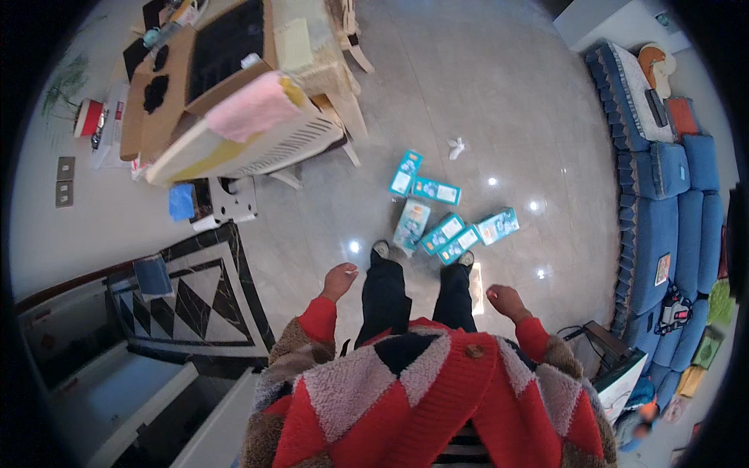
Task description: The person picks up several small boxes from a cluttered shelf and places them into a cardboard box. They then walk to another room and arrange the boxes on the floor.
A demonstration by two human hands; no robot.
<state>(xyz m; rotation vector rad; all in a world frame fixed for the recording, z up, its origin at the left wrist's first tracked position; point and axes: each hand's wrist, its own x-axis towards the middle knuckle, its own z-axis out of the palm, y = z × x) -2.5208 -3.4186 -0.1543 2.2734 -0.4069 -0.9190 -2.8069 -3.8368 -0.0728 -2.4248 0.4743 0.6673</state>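
My left hand (339,281) hangs beside my left leg, fingers loosely curled, with nothing seen in it. On the other side, my right hand (506,300) is out past my right leg, also loosely curled, and whether its fingers are closed is hard to tell. On the floor before my feet lie several teal and white printed cartons: an upright-lying one (405,172) farthest off, one crosswise (436,191), a paler one (412,224) near my left shoe, two side by side (443,233) (459,244) by my right shoe, and one (497,226) at the right. Neither hand touches them.
A crumpled white tissue (456,148) lies beyond the cartons. At upper left, a chair (292,140) with a pink cloth (254,108) stands by a table bearing an open cardboard box (169,76). A blue sofa (649,251) lines the right side; a patterned floor mat (193,304) is at left.
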